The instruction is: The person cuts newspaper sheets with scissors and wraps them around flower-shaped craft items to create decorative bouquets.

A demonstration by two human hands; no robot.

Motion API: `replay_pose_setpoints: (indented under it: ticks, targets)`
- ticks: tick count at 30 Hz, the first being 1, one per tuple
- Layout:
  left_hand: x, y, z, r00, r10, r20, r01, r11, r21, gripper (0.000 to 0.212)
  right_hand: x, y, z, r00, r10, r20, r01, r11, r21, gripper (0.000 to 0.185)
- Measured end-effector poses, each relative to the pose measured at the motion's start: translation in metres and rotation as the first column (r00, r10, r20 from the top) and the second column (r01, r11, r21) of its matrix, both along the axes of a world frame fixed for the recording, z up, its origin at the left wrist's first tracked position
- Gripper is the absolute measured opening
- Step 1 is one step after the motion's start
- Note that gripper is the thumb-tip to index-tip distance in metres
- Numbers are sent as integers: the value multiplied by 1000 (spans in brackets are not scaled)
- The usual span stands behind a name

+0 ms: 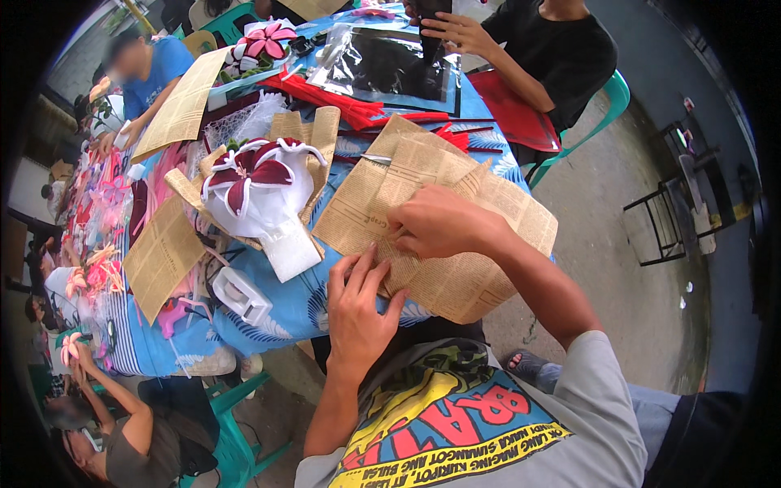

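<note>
Brown newsprint-patterned wrapping paper (470, 277) lies in overlapping, folded sheets at the table's near edge. My left hand (363, 305) has its fingertips and thumb on the paper's left edge, at a fold. Over the middle of the sheets, my right hand (448, 222) presses down with curled fingers; whether it pinches the paper is hidden. To the left of the paper lies a bouquet of dark red, white-edged fuzzy-stem flowers (250, 174), with white wrap around it and a white foam block (293, 253) at its base.
A white tape dispenser (242, 296) and a pink glue gun (172, 317) sit near the front edge. Red fuzzy stems (348, 107) and a clear-and-black plastic pack (384, 64) lie farther back. Co-workers sit around the table; a green chair (235, 421) stands lower left.
</note>
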State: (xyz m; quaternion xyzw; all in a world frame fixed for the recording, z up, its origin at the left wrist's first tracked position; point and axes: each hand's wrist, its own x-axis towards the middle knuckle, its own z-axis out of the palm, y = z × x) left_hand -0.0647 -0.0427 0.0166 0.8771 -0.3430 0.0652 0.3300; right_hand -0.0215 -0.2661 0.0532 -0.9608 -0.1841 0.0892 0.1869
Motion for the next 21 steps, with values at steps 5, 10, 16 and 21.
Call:
replay_pose_setpoints:
  ticks: [5, 10, 16, 21]
  targets:
    - [-1, 5, -1, 1000, 14, -12, -15, 1000, -25, 45, 2, 7, -3, 996, -28, 81, 27, 1000, 13, 17]
    - [-3, 8, -2, 997, 46, -58, -50, 996, -71, 44, -4, 15, -6, 968, 19, 252, -9, 999, -39, 16]
    - [-7, 7, 0, 993, 112, 28, -111, 993, -29, 37, -10, 17, -9, 931, 60, 359, -30, 996, -87, 16]
    - [2, -10, 12, 977, 191, -96, -181, 978, 104, 53, -14, 7, -12, 943, 123, 311, -132, 991, 8, 16]
